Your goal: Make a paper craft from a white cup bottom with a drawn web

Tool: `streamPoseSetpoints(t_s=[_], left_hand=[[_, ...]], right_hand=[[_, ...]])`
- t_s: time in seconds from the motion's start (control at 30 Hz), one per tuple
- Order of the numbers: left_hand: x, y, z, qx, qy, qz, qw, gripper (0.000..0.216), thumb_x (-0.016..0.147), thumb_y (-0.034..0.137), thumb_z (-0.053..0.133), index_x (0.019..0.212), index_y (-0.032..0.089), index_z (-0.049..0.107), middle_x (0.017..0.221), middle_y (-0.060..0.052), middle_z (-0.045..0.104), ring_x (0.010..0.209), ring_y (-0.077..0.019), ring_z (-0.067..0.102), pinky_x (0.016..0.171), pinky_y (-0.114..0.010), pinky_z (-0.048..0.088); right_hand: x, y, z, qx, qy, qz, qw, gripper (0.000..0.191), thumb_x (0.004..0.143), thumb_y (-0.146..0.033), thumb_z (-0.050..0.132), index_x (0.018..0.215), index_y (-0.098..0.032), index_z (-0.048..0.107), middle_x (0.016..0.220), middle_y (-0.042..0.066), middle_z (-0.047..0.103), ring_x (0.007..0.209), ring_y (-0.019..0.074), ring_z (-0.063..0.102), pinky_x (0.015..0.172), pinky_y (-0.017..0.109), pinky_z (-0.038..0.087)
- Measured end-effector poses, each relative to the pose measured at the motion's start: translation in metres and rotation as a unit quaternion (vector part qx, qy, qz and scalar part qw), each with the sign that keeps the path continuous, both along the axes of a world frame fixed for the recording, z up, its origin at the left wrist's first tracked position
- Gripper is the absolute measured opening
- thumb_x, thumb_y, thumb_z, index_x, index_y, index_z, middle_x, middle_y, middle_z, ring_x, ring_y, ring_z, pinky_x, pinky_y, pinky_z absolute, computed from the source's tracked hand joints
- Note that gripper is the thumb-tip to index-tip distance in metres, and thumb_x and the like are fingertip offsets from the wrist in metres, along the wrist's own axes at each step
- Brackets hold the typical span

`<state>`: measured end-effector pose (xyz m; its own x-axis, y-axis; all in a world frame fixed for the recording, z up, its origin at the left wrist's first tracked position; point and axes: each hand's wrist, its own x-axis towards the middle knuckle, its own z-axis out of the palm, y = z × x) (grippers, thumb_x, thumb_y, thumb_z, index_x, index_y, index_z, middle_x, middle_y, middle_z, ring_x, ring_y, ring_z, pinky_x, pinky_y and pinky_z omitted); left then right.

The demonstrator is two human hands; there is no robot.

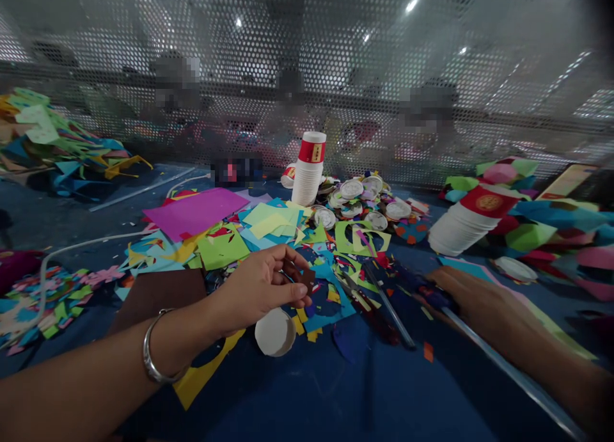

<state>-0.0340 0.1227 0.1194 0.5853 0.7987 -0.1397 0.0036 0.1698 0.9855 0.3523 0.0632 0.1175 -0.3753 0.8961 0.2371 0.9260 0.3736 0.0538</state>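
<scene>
My left hand [268, 282], with a silver bangle on its wrist, pinches a small brown piece of paper [307, 279] between thumb and fingers. Just below that hand, a round white paper disc with a raised rim [275, 332] lies on the blue table. My right hand [472, 301], smeared by motion, is closed round a dark blue glue gun [426, 290]. A long clear glue stick [518, 377] runs out of its back end towards me. Another clear glue stick [389, 307] lies on the table between my hands, beside what look like dark-handled scissors [369, 311].
Stacked paper cups [307, 180] stand at the back; another stack [472, 218] leans at right. White-topped discs [352, 189] are heaped between them. Coloured paper scraps, a purple sheet [199, 212] and a brown sheet [160, 295] spread leftward. A white cable [91, 242] crosses the left side. Perforated metal [288, 39] rises behind.
</scene>
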Motion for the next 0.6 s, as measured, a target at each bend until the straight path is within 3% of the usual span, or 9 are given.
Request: streamPoseSetpoints(t_s=[0.07, 0.13, 0.27, 0.37, 0.53, 0.6], left_hand=[[-0.001, 0.001, 0.0, 0.003, 0.002, -0.002, 1.0, 0.031, 0.083, 0.024, 0.076, 0.106, 0.017, 0.057, 0.092, -0.002, 0.068, 0.078, -0.016, 0.075, 0.073, -0.029, 0.057], [-0.002, 0.001, -0.001, 0.009, 0.003, -0.007, 1.0, 0.032, 0.083, 0.025, 0.076, 0.107, 0.017, 0.057, 0.093, -0.003, 0.068, 0.08, -0.0167, 0.075, 0.073, -0.029, 0.057], [-0.002, 0.002, -0.002, 0.008, 0.002, -0.006, 1.0, 0.031, 0.083, 0.025, 0.077, 0.107, 0.017, 0.058, 0.094, -0.003, 0.069, 0.08, -0.0165, 0.075, 0.074, -0.03, 0.058], [-0.002, 0.003, -0.001, 0.0, -0.006, -0.003, 1.0, 0.031, 0.082, 0.022, 0.077, 0.106, 0.017, 0.058, 0.093, -0.002, 0.069, 0.078, -0.0155, 0.074, 0.074, -0.03, 0.058], [-0.002, 0.004, -0.001, 0.007, -0.003, -0.005, 1.0, 0.03, 0.082, 0.021, 0.076, 0.105, 0.017, 0.058, 0.093, -0.003, 0.07, 0.078, -0.0167, 0.075, 0.073, -0.03, 0.058], [-0.002, 0.004, -0.003, 0.009, -0.001, -0.009, 1.0, 0.03, 0.083, 0.022, 0.076, 0.106, 0.017, 0.058, 0.094, -0.003, 0.069, 0.079, -0.0172, 0.075, 0.074, -0.031, 0.059]], right_hand=[[0.004, 0.001, -0.002, -0.019, -0.01, 0.001, 1.0, 0.021, 0.084, -0.023, 0.053, 0.097, -0.021, 0.07, 0.091, 0.008, 0.075, 0.079, 0.0258, 0.076, 0.064, 0.031, 0.057], [0.011, 0.002, -0.004, -0.031, -0.02, 0.004, 0.999, 0.027, 0.08, -0.021, 0.057, 0.105, -0.021, 0.068, 0.102, 0.011, 0.074, 0.09, 0.0297, 0.075, 0.073, 0.037, 0.058], [0.022, 0.002, -0.001, -0.073, -0.033, -0.006, 0.997, 0.036, 0.085, -0.031, 0.065, 0.119, -0.023, 0.065, 0.123, 0.014, 0.069, 0.112, 0.0341, 0.068, 0.092, 0.046, 0.054], [0.02, 0.001, 0.01, -0.096, -0.03, -0.02, 0.995, 0.029, 0.09, -0.034, 0.065, 0.118, -0.024, 0.068, 0.119, 0.013, 0.071, 0.105, 0.0308, 0.07, 0.091, 0.044, 0.053], [-0.022, -0.008, 0.028, -0.053, -0.01, 0.007, 0.999, 0.021, 0.097, -0.031, 0.06, 0.117, -0.024, 0.066, 0.118, 0.012, 0.07, 0.113, 0.0287, 0.064, 0.098, 0.044, 0.047], [-0.052, -0.014, 0.03, -0.078, 0.022, 0.031, 0.996, 0.016, 0.101, -0.029, 0.054, 0.11, -0.026, 0.067, 0.111, 0.009, 0.07, 0.105, 0.0254, 0.066, 0.091, 0.041, 0.051]])
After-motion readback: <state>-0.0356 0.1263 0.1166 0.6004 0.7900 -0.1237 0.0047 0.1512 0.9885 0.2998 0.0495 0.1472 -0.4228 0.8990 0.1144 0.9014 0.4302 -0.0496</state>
